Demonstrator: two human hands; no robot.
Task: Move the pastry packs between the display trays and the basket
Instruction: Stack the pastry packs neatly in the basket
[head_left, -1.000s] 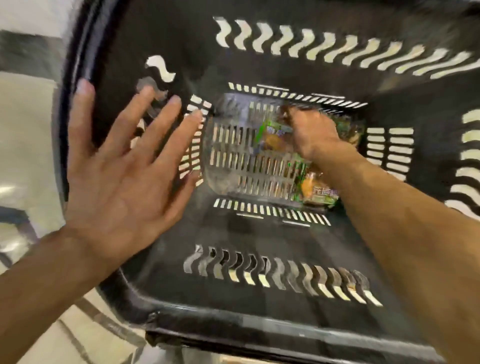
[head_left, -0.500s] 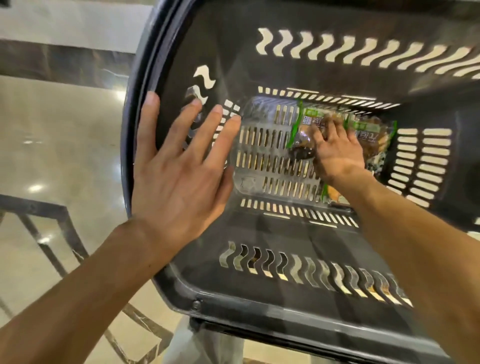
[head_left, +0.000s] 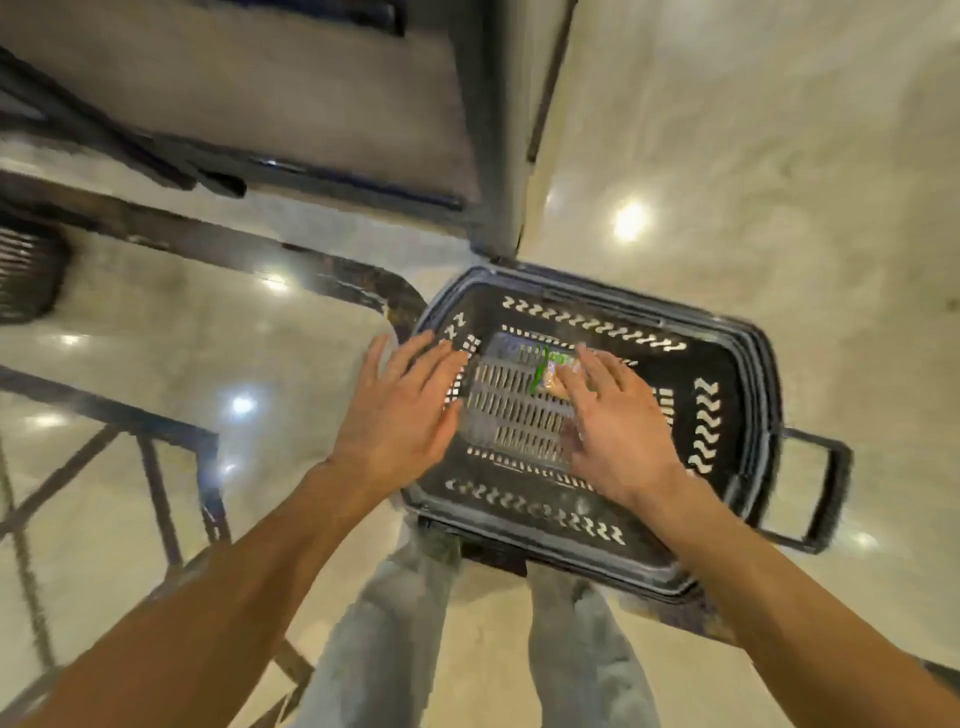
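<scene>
Standing on glossy cream floor tiles (head_left: 779, 130), a black slotted plastic basket (head_left: 727, 395) sits beside a grey shelf post (head_left: 493, 156) and dark metal framing (head_left: 171, 488). One crinkly green-trimmed pastry pack (head_left: 553, 371) lies on its perforated bottom. Both hands hover flat, fingers spread: left hand (head_left: 400, 415) over the rim, right hand (head_left: 618, 431) partly covering the pack.

a shop floor: a black plastic shopping basket (head_left: 722, 410) with a pull handle sits right of centre on glossy cream tiles (head_left: 753, 130), a display stand's base (head_left: 311, 104) filling the upper left.
</scene>
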